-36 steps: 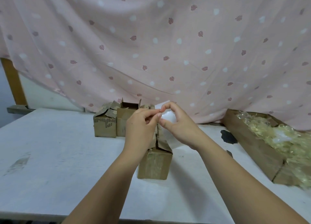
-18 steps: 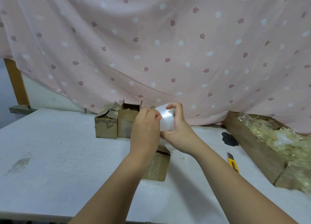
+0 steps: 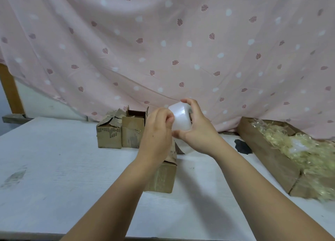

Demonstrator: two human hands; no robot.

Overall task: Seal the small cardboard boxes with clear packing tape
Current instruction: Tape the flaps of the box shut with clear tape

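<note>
Right hand [image 3: 196,133] grips tape roll [image 3: 181,117] above box [image 3: 163,177]; left hand [image 3: 157,130] pinches its surface. Table [image 3: 54,168] spreads leftward; far box [image 3: 108,136] print unreadable.

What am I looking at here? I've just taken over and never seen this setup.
No machine: a person works bare-handed, and the one picture comes from a camera on their head, looking down. The right hand grips a roll of clear tape; the left hand pinches at its side, probably hunting the tape end. Beneath them a small cardboard box stands on the white table, a flap raised. Behind it stand a crumpled box and an open-topped box. At right lies a long cardboard tray of yellowish plastic scraps. A pink curtain hangs behind.
</note>
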